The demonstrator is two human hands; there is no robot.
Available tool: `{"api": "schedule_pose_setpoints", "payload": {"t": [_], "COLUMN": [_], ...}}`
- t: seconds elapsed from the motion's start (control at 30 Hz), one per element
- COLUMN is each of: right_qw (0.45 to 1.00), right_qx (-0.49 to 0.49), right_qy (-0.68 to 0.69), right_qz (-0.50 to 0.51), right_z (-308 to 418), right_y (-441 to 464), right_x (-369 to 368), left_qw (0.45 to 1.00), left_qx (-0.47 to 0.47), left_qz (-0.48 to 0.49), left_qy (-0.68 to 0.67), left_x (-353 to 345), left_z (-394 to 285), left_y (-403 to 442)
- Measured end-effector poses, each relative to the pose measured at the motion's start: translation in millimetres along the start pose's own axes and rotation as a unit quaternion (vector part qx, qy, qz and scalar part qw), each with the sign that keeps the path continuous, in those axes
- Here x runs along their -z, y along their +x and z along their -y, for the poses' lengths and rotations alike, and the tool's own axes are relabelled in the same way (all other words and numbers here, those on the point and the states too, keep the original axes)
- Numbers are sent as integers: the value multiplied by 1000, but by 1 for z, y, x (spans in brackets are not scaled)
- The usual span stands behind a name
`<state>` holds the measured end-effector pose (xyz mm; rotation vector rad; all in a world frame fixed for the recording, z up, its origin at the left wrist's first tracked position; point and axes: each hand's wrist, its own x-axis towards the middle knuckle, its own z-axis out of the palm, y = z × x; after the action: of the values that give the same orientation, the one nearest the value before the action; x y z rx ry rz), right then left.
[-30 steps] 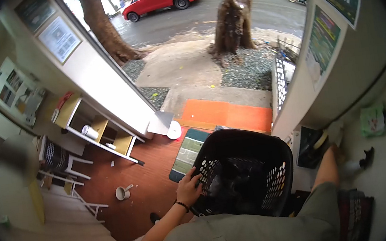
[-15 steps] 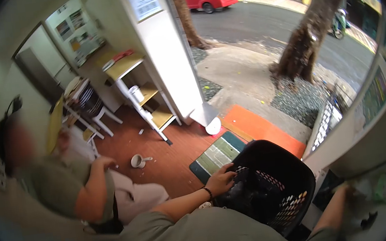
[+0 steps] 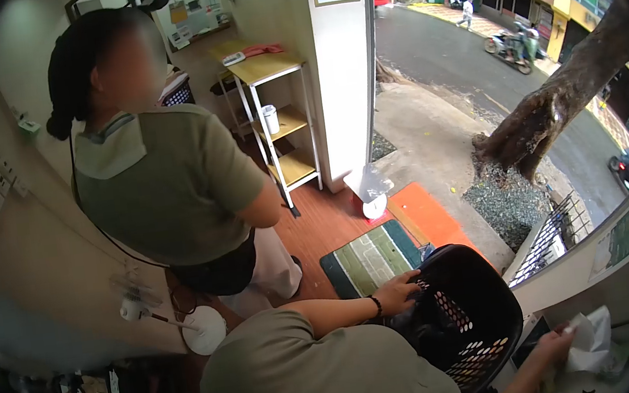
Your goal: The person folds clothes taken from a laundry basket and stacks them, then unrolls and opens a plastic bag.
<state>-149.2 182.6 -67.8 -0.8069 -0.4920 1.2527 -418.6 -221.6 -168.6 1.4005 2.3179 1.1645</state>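
Observation:
A black plastic basket (image 3: pixel 475 318) with round holes in its sides stands in front of my body, dark cloth-like contents inside. My left hand (image 3: pixel 399 294), with a dark beaded bracelet at the wrist, rests on the basket's left rim, fingers bent over it. To the right of the basket, my right hand (image 3: pixel 556 345) pinches the edge of a white plastic bag (image 3: pixel 590 339). A dark flat object is partly visible beside that hand.
A person in a green shirt (image 3: pixel 172 186) stands at the left. Behind are a wooden shelf (image 3: pixel 286 121), a green mat (image 3: pixel 369 260) and an orange mat (image 3: pixel 427 218) at the doorway. A white fan (image 3: pixel 204 330) stands low at left.
The view has swung left, bringing the other person fully into sight, now upright. My right hand now holds the white bag; my left hand has stayed at the basket's rim.

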Motion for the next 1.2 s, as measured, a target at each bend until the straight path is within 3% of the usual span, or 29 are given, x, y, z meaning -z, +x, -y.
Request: {"api": "schedule_pose_setpoints", "payload": {"t": [0.07, 0.13, 0.17, 0.2, 0.23, 0.27, 0.33, 0.37, 0.4, 0.43, 0.47, 0.5, 0.53, 0.57, 0.6, 0.67, 0.73, 0.8, 0.87, 0.9, 1.0, 1.07, 1.13, 1.17, 1.2], "right_qw": [980, 935, 934, 913, 879, 874, 808, 794, 770, 789, 808, 824, 815, 770, 836, 826, 802, 824, 840, 846, 850, 847, 855, 858, 860], "right_qx": [-158, -231, -279, -309, -360, -276, -308, -306, -202, -247, -289, -326, -162, 5, -235, -302, -366, -417, -462, -450, -445, -457, -449, -447, -446], "right_qy": [16, 38, 18, -30, -48, -80, -196, -101, -168, -141, -111, -79, -182, -281, -145, -179, -134, -80, -12, -16, -16, -12, -30, -43, -55], "right_qz": [123, 265, 222, 264, 309, 391, 462, 515, 582, 544, 502, 456, 525, 573, 475, 442, 452, 375, 285, 285, 281, 272, 258, 250, 242], "right_z": [3, 21, 24, 15, 4, -17, -58, -37, -41, -45, -50, -54, -55, -57, -75, -55, -37, -30, -45, -37, -15, -1, 7, 7, 5], "right_y": [-47, -128, -165, -180, -196, -213, -235, -302, -316, -327, -339, -350, -357, -360, -351, -350, -346, -344, -318, -313, -300, -300, -300, -299, -298], "right_x": [1, -15, -20, -9, 7, 26, 73, 35, 27, 24, 21, 17, 11, 11, 18, 15, 3, 1, 29, 29, 15, 7, 7, 11, 17], "left_qw": [1000, 993, 985, 988, 992, 971, 863, 805, 844, 880, 881, 914, 901, 888, 899, 916, 896, 869, 882, 888, 928, 939, 829, 653, 655], "left_qx": [-13, 17, 32, -21, -9, 3, 59, 19, 16, 11, 81, 74, 103, 132, 116, 75, 57, 68, 73, 88, -7, -5, 48, 108, 132], "left_qz": [19, 63, 84, 76, 126, 176, 237, 223, 192, 159, 209, 198, 206, 213, 240, 290, 285, 263, 204, 174, 48, 1, -6, 8, -57], "left_qy": [13, 102, 147, 133, -15, -162, -443, -549, -500, -448, -416, -346, -367, -385, -347, -266, -336, -413, -419, -418, -370, -345, -558, -750, -742], "left_x": [-1, 15, 26, 42, 49, 53, 68, 43, 38, 40, 74, 73, 74, 79, 87, 103, 100, 117, 122, 136, 155, 155, 181, 203, 218], "left_z": [4, -22, -40, -53, -60, -66, -94, -79, -81, -81, -102, -96, -91, -87, -82, -72, -54, -66, -61, -68, -44, 14, 38, 30, 28], "left_y": [-2, -3, -6, -5, 0, 7, 7, 6, 2, -4, -4, -5, -8, -9, -8, 1, 8, 14, 21, 29, 48, 59, 58, 56, 51]}}
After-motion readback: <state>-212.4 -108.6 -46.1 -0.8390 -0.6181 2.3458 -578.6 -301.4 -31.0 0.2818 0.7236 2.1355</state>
